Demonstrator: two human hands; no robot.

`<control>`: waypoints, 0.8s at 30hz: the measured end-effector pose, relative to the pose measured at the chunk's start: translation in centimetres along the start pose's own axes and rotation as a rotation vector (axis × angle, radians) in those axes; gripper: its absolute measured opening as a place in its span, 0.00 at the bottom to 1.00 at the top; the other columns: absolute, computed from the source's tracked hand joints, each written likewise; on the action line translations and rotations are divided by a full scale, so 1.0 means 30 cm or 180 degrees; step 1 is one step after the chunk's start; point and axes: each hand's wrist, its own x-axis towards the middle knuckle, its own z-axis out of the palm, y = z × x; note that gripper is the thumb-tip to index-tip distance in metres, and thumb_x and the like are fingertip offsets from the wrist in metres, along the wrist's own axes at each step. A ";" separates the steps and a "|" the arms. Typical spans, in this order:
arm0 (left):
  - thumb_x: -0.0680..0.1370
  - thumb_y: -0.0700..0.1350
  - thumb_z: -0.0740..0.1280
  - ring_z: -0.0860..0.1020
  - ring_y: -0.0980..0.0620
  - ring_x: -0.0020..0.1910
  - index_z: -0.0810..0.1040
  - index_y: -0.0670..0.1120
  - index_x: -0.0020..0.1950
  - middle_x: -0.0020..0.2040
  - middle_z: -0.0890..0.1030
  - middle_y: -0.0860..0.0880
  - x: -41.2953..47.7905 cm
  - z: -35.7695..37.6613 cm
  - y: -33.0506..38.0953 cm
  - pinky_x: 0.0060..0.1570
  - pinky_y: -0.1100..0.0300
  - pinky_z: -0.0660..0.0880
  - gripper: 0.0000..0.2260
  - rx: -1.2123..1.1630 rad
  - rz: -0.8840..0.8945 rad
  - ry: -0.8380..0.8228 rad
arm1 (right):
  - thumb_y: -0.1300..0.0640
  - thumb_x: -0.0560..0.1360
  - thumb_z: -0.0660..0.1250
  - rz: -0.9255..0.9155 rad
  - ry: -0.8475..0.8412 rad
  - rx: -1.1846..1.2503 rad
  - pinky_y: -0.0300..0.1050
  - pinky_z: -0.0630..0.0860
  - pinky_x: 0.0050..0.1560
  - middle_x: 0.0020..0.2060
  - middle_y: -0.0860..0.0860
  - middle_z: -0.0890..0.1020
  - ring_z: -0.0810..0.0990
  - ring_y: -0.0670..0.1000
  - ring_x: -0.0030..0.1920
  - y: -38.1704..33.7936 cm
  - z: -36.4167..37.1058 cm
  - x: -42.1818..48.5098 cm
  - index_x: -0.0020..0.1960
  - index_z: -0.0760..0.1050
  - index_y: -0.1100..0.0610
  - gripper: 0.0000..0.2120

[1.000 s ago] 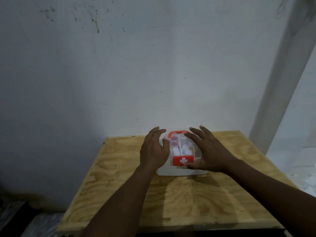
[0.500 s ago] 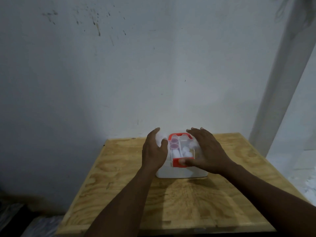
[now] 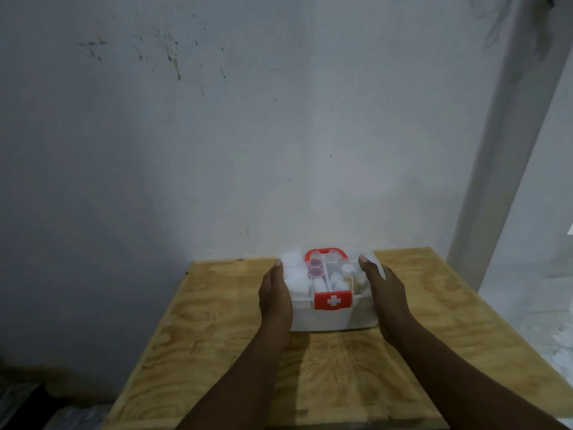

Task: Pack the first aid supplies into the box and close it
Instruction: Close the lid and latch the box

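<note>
A white first aid box (image 3: 333, 318) stands near the far edge of the wooden table (image 3: 217, 321). Its clear lid lies over the top, with a red handle (image 3: 325, 252) at the back and a red latch with a white cross (image 3: 332, 300) at the front. Through the lid I see white cotton, small white bottles and two round pink-capped items (image 3: 315, 268). My left hand (image 3: 276, 297) presses flat on the box's left side. My right hand (image 3: 383, 291) presses flat on its right side. Both hands grip the box between them.
A stained white wall rises directly behind the table. A white pillar (image 3: 502, 169) stands at the right, with pale floor beyond the table's right edge. Dark clutter lies on the floor at lower left.
Both hands slid off the top of the lid and down onto the left and right sides of the box. The latch and lid are now uncovered.
</note>
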 end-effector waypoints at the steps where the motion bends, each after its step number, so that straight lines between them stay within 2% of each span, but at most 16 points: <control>1: 0.82 0.60 0.58 0.82 0.42 0.51 0.75 0.56 0.50 0.52 0.83 0.45 -0.009 0.010 0.009 0.57 0.42 0.80 0.11 -0.0013 0.0065 -0.0030 | 0.35 0.73 0.65 -0.0060 0.0044 0.0006 0.52 0.77 0.53 0.58 0.51 0.81 0.80 0.53 0.54 -0.010 -0.011 0.004 0.64 0.76 0.51 0.27; 4: 0.83 0.60 0.56 0.82 0.43 0.49 0.75 0.55 0.55 0.52 0.83 0.45 -0.030 0.053 0.020 0.54 0.44 0.81 0.13 0.0072 0.0198 -0.0178 | 0.36 0.74 0.64 -0.0201 0.0145 -0.0046 0.51 0.76 0.51 0.57 0.52 0.81 0.80 0.54 0.53 -0.033 -0.058 0.020 0.64 0.76 0.51 0.25; 9: 0.82 0.62 0.55 0.83 0.43 0.50 0.76 0.52 0.59 0.53 0.83 0.46 -0.041 0.115 0.000 0.55 0.42 0.81 0.18 0.0138 0.0175 -0.0318 | 0.38 0.75 0.64 -0.0265 0.0115 -0.0052 0.48 0.76 0.47 0.54 0.51 0.83 0.81 0.53 0.52 -0.052 -0.138 0.043 0.61 0.78 0.50 0.21; 12: 0.82 0.62 0.54 0.81 0.43 0.53 0.75 0.51 0.63 0.57 0.82 0.45 -0.041 0.124 -0.037 0.57 0.42 0.80 0.20 0.0295 0.0169 -0.0281 | 0.36 0.74 0.64 -0.0242 0.0054 -0.0123 0.53 0.78 0.54 0.56 0.52 0.83 0.81 0.54 0.54 -0.029 -0.159 0.040 0.62 0.78 0.52 0.25; 14: 0.82 0.64 0.52 0.80 0.43 0.57 0.73 0.52 0.67 0.62 0.80 0.44 -0.043 0.124 -0.049 0.60 0.42 0.78 0.23 0.0539 0.0263 -0.0310 | 0.33 0.72 0.61 -0.0173 0.0025 -0.0257 0.58 0.76 0.61 0.62 0.54 0.80 0.79 0.57 0.59 -0.011 -0.159 0.038 0.67 0.74 0.52 0.32; 15: 0.81 0.65 0.50 0.78 0.42 0.62 0.70 0.53 0.71 0.68 0.77 0.44 -0.045 0.122 -0.052 0.63 0.42 0.76 0.25 0.0748 0.0406 -0.0295 | 0.31 0.71 0.60 -0.0200 0.0116 -0.0457 0.60 0.74 0.65 0.67 0.56 0.76 0.76 0.58 0.64 -0.005 -0.157 0.037 0.71 0.70 0.53 0.36; 17: 0.80 0.68 0.47 0.66 0.44 0.76 0.60 0.55 0.79 0.79 0.65 0.47 -0.055 0.103 -0.049 0.74 0.43 0.65 0.31 0.1431 0.1163 -0.0023 | 0.29 0.73 0.57 -0.0693 0.0622 -0.1178 0.61 0.64 0.73 0.76 0.56 0.65 0.65 0.59 0.75 -0.003 -0.162 0.031 0.77 0.59 0.53 0.41; 19: 0.80 0.66 0.45 0.53 0.49 0.82 0.57 0.53 0.81 0.83 0.56 0.49 -0.061 0.073 -0.027 0.79 0.46 0.51 0.32 0.2122 0.2441 0.0333 | 0.36 0.77 0.56 -0.1854 0.1032 -0.1990 0.59 0.52 0.77 0.79 0.55 0.57 0.54 0.56 0.79 -0.010 -0.179 0.025 0.79 0.53 0.54 0.37; 21: 0.81 0.62 0.47 0.48 0.48 0.82 0.57 0.50 0.82 0.83 0.53 0.47 -0.057 0.056 0.002 0.79 0.47 0.45 0.31 0.2629 0.3406 0.0318 | 0.42 0.77 0.55 -0.2723 0.0889 -0.2595 0.60 0.45 0.78 0.80 0.57 0.53 0.49 0.56 0.80 -0.023 -0.191 0.026 0.79 0.52 0.57 0.36; 24: 0.82 0.60 0.49 0.47 0.44 0.82 0.55 0.48 0.82 0.83 0.50 0.43 -0.047 0.055 0.017 0.79 0.41 0.45 0.31 0.3363 0.4114 0.0018 | 0.41 0.78 0.52 -0.3141 0.0613 -0.3027 0.66 0.46 0.77 0.80 0.58 0.52 0.50 0.58 0.80 -0.014 -0.184 0.025 0.80 0.51 0.58 0.36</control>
